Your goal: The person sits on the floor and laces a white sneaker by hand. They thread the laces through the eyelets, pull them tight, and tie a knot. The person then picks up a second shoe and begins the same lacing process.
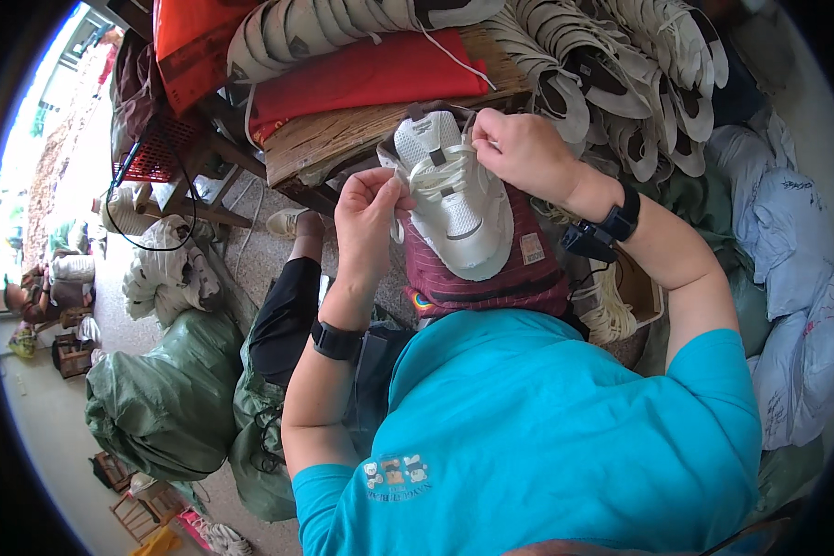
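Shoe partly laced, both hands at its upper end

Head view: The white shoe (461, 219) rests on a maroon bag (434, 282) just in front of the person, toe toward the body, its tongue (421, 132) pointing at the wooden bench (308, 146). The pale lace (442, 179) crosses the middle of the shoe in several rows, so the lower part of the lacing looks done. The rows look loose, and no bow or knot shows. What seems left is the top of the lacing near the tongue, then drawing it snug; whether the last holes are threaded is too small to tell.

The left hand (369, 211) is at the shoe's left side, thumb and forefinger pinched together, it seems on the lace. The right hand (533, 156) is at the right edge of the collar, fingers curled, thumb and forefinger pressed together, apparently on the lace as well, though the fingers hide most of it.

A bundle of spare laces (610, 308) hangs below the right wrist. Stacked shoes (612, 65) lie beyond the right hand; whether those are laced cannot be made out.
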Available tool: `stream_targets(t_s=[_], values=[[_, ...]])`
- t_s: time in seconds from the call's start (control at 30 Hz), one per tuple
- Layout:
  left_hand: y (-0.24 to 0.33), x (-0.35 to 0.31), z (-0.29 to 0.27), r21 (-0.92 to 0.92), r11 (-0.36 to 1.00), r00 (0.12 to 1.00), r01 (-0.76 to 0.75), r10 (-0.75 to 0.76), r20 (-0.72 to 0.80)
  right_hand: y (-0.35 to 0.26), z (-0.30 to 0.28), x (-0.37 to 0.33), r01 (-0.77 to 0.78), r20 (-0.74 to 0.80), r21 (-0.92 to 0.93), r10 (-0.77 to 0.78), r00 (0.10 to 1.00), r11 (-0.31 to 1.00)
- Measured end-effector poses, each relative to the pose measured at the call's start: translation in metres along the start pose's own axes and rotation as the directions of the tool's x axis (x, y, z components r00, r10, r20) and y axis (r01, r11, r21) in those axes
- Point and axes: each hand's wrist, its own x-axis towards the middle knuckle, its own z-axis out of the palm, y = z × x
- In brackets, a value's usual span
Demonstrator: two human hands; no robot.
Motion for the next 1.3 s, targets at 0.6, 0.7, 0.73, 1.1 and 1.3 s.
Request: stream_targets(t_s=[0.6,0.7,0.73,1.1,1.3], values=[[0.020,0.029,-0.001,0.468,0.878,0.993,-0.104,0.069,0.092,-0.012,-0.032,0.031,0.080,0.418,-0.182,0.004,0.909,0.980],[0.034,0.022,0.013,0.734,0.606,0.949,-0.305,0.256,0.183,0.001,-0.025,0.034,0.399,0.199,-0.342,-0.349,0.916,0.851],[0.038,0.021,0.015,0.759,0.582,0.955,-0.292,0.215,0.202,0.001,-0.026,0.037,0.422,0.236,-0.322,-0.360,0.903,0.848],[0.079,0.033,-0.003,0.874,0.263,0.900,-0.408,-0.046,0.434,0.021,-0.037,0.074,-0.072,0.629,0.128,-0.025,0.777,0.989],[0.051,0.053,-0.010,0.846,0.448,0.938,-0.288,-0.046,0.344,0.018,-0.018,0.082,-0.168,0.681,0.016,0.113,0.724,0.986]])
